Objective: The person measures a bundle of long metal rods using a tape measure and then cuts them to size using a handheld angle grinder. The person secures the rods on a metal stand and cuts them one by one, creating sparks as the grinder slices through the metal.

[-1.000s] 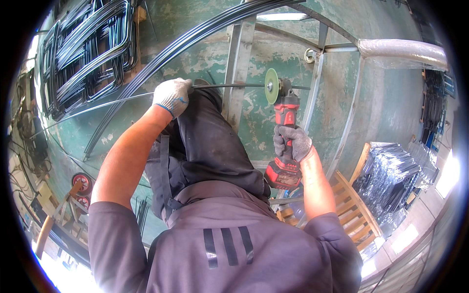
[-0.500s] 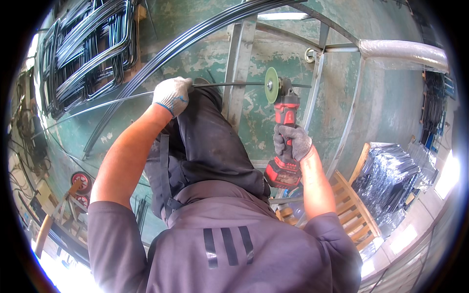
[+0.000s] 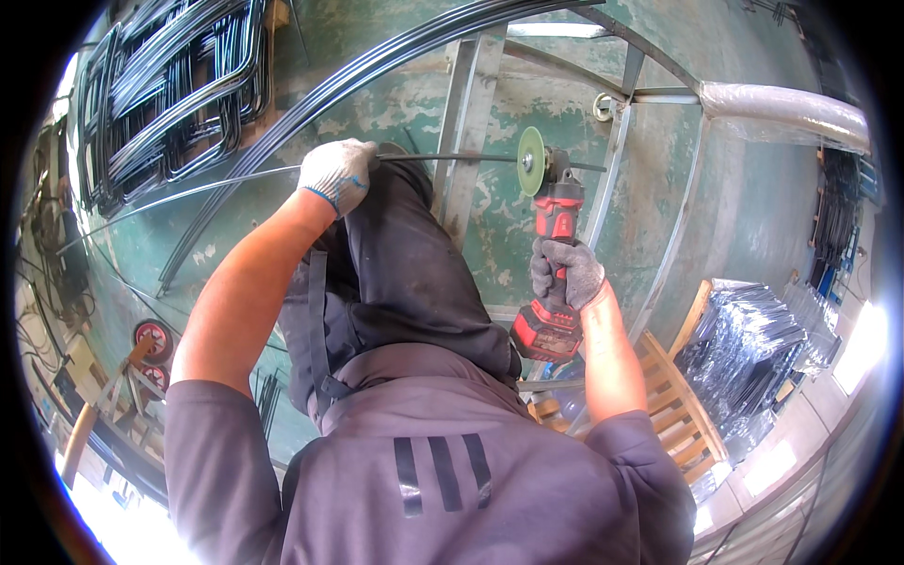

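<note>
My left hand [image 3: 336,176], in a white knit glove, is closed around a thin dark metal rod [image 3: 471,157] above my bent knee. The rod runs across a metal frame [image 3: 471,118] and continues out to the far left. In a grey glove, my right hand [image 3: 571,270] grips the body of a red and black cordless angle grinder [image 3: 557,218]. The grinder stands head away from me, its battery close to my hip. Its green disc [image 3: 531,161] is upright and overlaps the rod; whether they touch I cannot tell.
Long curved rods [image 3: 320,94] arch over the frame. Bent metal frames [image 3: 179,94] are piled at the far left. A plastic-wrapped roll [image 3: 786,113] lies at the far right; nearer are a wooden pallet [image 3: 680,400] and a film-wrapped stack [image 3: 753,339]. A red-wheeled cart [image 3: 153,341] stands left.
Both hands keep their grips, and the rod and grinder hold nearly the same relation. The whole scene shifts slightly in the picture.
</note>
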`<state>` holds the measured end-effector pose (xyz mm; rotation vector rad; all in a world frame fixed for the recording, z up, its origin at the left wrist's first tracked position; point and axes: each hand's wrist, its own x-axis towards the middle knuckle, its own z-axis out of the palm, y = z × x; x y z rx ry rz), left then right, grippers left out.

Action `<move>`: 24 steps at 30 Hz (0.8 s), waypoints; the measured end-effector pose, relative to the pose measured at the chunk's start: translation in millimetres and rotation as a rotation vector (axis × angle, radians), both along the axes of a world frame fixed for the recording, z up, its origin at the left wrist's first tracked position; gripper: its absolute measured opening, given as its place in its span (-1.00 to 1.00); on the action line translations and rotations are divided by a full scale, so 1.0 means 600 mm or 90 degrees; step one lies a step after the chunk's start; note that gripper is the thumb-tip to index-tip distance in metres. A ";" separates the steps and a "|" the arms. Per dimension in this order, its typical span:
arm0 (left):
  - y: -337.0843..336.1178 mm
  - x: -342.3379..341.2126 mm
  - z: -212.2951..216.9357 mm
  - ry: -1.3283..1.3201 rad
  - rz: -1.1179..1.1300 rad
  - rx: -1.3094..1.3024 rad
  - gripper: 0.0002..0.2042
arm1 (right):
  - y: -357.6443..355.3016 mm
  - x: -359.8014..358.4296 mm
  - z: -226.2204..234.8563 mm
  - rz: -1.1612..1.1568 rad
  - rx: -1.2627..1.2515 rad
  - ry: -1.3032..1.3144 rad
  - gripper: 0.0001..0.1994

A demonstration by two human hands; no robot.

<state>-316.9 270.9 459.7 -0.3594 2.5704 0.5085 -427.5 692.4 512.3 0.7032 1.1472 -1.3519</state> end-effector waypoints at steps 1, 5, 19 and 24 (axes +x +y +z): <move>0.001 0.000 0.000 0.002 0.001 -0.002 -0.78 | 0.002 0.000 -0.002 0.000 -0.002 -0.001 -0.83; -0.001 0.000 -0.004 0.002 -0.001 0.002 -0.78 | -0.001 0.002 0.001 0.013 -0.001 0.021 -0.83; -0.002 -0.002 -0.006 -0.003 -0.014 -0.007 -0.79 | 0.004 0.012 -0.011 0.018 0.004 0.034 -0.83; -0.003 0.000 -0.008 0.000 -0.016 -0.011 -0.79 | -0.007 0.012 -0.003 0.012 0.023 0.036 -0.83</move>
